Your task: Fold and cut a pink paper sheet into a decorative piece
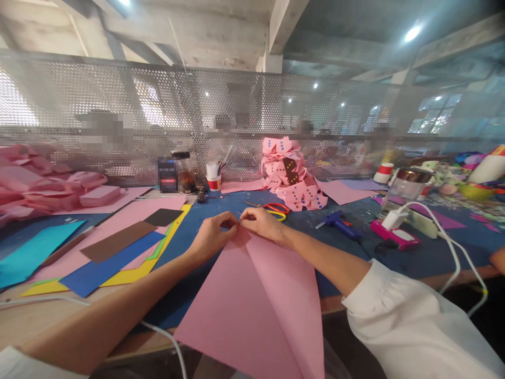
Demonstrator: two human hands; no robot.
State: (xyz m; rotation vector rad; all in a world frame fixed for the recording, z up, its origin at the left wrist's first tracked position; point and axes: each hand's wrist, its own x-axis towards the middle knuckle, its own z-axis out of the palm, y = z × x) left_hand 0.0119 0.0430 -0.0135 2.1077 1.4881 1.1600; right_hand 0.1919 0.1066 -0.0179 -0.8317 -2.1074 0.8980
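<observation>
A large pink paper sheet [236, 300] hangs over the front edge of the blue table, a crease or overlap running down it. At its far end my left hand [215, 234] pinches the paper between thumb and fingers. Close beside it, my right hand [262, 223] is closed on the same end, its fingertips nearly meeting the left ones. Just beyond the right hand lie scissors [278, 210] with red and yellow handles. A blue glue gun [341, 223] rests to the right of that hand.
Coloured sheets, among them a brown strip [118, 241] and a blue strip [114, 263], lie at left. A pile of dotted pink pieces [290, 176] stands at the back. Right are a pink power strip [394, 235], a white cable [453, 247] and a jar [406, 192].
</observation>
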